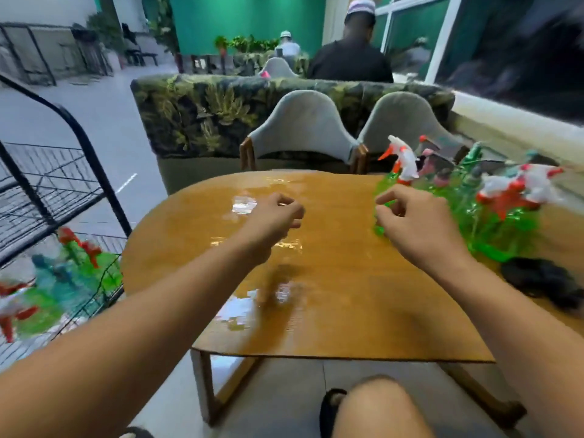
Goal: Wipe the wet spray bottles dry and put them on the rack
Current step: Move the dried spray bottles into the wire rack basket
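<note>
Loosely curled, holding nothing, left hand (271,222) hovers over the table (331,311) middle; right hand (414,226) curls at the green spray bottle (390,184) near the far right edge, contact unclear; rack (104,186) stands left.

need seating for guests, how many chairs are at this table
2. Left chair at the table's far edge, right chair beside it. Any on the near side are out of view.
</note>
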